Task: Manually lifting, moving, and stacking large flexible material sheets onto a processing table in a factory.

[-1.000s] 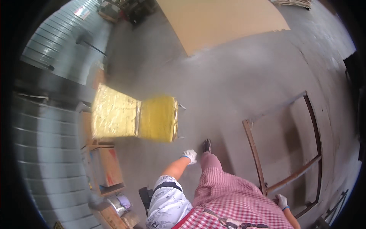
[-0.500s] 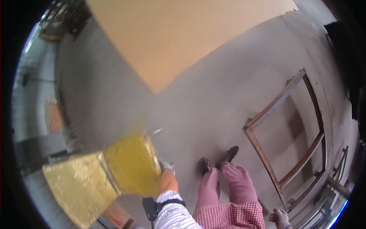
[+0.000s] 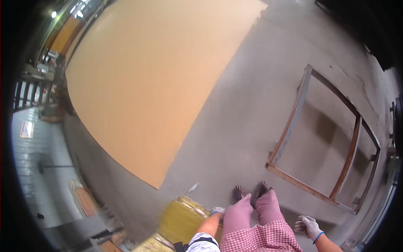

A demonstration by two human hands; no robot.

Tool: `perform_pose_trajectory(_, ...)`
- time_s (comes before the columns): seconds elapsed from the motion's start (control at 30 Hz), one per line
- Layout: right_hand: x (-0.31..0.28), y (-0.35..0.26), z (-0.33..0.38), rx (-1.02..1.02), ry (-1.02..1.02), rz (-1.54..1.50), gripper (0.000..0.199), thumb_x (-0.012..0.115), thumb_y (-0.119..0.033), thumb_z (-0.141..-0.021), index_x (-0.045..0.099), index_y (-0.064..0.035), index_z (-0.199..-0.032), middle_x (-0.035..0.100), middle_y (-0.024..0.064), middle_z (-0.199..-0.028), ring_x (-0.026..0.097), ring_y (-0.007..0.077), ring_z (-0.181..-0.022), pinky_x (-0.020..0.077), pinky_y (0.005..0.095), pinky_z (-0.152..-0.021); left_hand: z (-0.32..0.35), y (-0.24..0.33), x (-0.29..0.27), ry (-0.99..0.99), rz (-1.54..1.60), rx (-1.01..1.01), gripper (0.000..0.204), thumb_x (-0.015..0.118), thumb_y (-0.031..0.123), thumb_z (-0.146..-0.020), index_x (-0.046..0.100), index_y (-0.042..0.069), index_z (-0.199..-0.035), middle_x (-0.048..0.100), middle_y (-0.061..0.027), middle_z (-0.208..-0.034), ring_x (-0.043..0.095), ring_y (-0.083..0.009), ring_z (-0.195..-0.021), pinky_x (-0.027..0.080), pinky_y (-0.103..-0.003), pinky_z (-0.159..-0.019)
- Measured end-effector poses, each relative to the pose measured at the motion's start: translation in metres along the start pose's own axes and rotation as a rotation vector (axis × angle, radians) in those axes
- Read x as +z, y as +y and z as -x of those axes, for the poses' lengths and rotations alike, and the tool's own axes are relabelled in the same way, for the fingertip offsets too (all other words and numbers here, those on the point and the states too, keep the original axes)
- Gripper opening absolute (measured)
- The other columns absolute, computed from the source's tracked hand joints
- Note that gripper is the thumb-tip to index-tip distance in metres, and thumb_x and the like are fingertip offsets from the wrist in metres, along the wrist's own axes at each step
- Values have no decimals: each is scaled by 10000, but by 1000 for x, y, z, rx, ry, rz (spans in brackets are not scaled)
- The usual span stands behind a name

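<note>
My right hand point(image 3: 308, 227), in a white glove with a blue band at the wrist, hangs beside my checked apron. Its fingers are loosely bent and apart, holding nothing. My left hand point(image 3: 218, 210), gloved too, is low by my left leg, close to the right edge of a yellow, shiny-wrapped block point(image 3: 184, 219). Its fingers are too small and partly hidden to read, and whether it touches the block I cannot tell. A second yellow wrapped block point(image 3: 154, 244) adjoins the first, cut off by the lower edge.
A large tan sheet point(image 3: 155, 84) spreads over the grey floor point(image 3: 235, 126) ahead and left. On the right lies a rusty metal frame point(image 3: 300, 187) with a crossbar. A standing fan point(image 3: 40, 163) and a wooden piece point(image 3: 86, 200) are at the left. My feet stand between the blocks and the frame.
My view has swung left and up. The tan sheet now fills more of it, and the yellow blocks appear lower. My right hand shows more fully; the left hand is nearer my leg.
</note>
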State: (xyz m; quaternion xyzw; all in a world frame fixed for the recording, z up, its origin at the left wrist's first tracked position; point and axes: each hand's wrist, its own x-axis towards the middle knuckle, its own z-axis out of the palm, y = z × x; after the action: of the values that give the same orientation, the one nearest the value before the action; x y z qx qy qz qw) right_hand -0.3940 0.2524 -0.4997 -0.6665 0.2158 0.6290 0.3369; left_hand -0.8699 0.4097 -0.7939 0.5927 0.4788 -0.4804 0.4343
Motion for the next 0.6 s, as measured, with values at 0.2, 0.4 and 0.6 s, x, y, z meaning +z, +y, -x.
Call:
perform_pose_trajectory(0.2,30,15,1,-247,120,-90,212,468,-121,-946,525,14,-1100,596,143,-813,619,231,-599,595,373,-552,99,-27,-187,344,1771,318,582,420,532,-932,584,35,-1186,614,-175,-1181,577,-343,-1095,431,-481,-993)
perform_pose_trajectory(0.4,135,18,-40,-730,85,-30,213,493,-82,-913,583,-6,-1092,616,105,-857,625,172,-663,556,316,-613,326,-108,-411,794,1800,1093,694,389,598,-942,423,59,-1378,519,-108,-1320,489,-305,-1224,402,-460,-1040)
perform_pose_trajectory(0.6,374,15,15,-1042,-531,551,686,680,-310,-877,383,28,-1395,550,208,-1304,534,250,-1216,410,337,-1033,301,-13,-405,540,1636,742,630,406,555,-959,507,32,-1296,552,-131,-1236,522,-263,-1115,447,-447,-969)
